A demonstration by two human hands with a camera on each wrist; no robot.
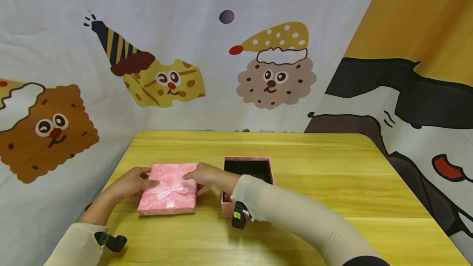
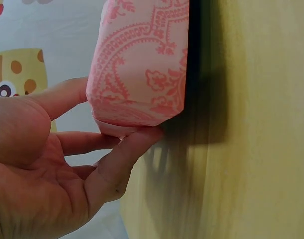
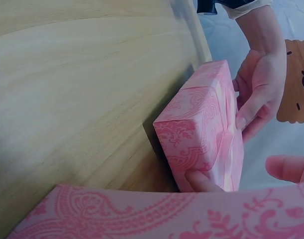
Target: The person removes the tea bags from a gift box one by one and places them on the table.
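Observation:
A pink patterned gift box lid [image 1: 168,196] with a ribbon and bow lies at the left of the table. My left hand [image 1: 134,182] holds its left side, thumb at the top face and fingers at the edge; the left wrist view shows these fingers [image 2: 137,144] at a corner. On the lid's right side is my right hand [image 1: 207,175]. In the right wrist view, one finger [image 3: 201,181] touches the lid's side, while the thumb stands apart from it. Right of the lid stands an open pink box [image 1: 227,209] with a dark inside, partly hidden by my right forearm.
The wooden table [image 1: 332,184] extends to the right and behind the box. A cartoon-printed cloth [image 1: 207,122] hangs around its back and sides. Something small and red [image 1: 227,197] shows inside the box, mostly hidden. Each wrist carries a black camera mount.

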